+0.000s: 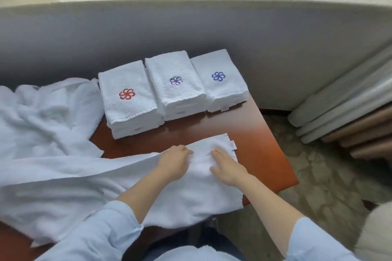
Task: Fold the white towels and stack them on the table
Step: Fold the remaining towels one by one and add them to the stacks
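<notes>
**Two hands on the towel, three stacks lined up behind**

Far left, a heap of loose towels point(42, 116) lay rumpled over the left end of the table point(267, 154), spilling past its near edge. From it one towel point(191, 195) ran rightward across the near side, its lower corner overhanging the front edge.

The left hand point(175, 163) sat on that towel with fingers curled, pinching a fold of cloth. Just beside it the right hand point(228, 167) lay flat, fingers straight, pressing the cloth down. A small white tag point(231, 145) stuck out at the towel's far right corner; its print was too small to read.

Behind the hands stood a tidy row, side by side and touching: the red-emblem stack point(127, 99), the purple-emblem stack point(176, 89), then the blue-emblem stack point(219, 82), each topped with a pinwheel flower logo. Little labels showed on their near faces, unreadable.

Bare wood showed between stacks and towel, and more along the table's right edge. Further right, long boards point(350, 110) leaned over the patterned floor.
</notes>
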The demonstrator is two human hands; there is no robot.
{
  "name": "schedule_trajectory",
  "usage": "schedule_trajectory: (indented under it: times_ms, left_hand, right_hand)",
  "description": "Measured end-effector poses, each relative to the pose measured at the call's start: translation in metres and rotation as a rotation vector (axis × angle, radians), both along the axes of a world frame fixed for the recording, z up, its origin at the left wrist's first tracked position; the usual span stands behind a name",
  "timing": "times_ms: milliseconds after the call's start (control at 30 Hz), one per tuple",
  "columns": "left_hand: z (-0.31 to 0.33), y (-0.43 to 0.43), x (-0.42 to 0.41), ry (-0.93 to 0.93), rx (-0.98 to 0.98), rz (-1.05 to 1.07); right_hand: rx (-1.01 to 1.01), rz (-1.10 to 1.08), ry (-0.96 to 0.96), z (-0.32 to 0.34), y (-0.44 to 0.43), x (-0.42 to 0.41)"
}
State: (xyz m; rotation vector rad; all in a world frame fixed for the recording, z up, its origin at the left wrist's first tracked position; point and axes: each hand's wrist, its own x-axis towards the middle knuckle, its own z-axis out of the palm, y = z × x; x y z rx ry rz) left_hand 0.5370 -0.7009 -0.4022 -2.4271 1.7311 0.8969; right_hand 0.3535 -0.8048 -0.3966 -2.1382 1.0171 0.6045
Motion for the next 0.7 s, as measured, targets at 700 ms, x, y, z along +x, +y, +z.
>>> schedule_trajectory:
  times_ms: [700]
  left_hand:
    - [-0.023, -0.101, -0.07, -0.14, 0.038, 0.036]
  right_hand:
    - [-0.13, 0.328, 0.023, -0.026, -0.139, -0.058]
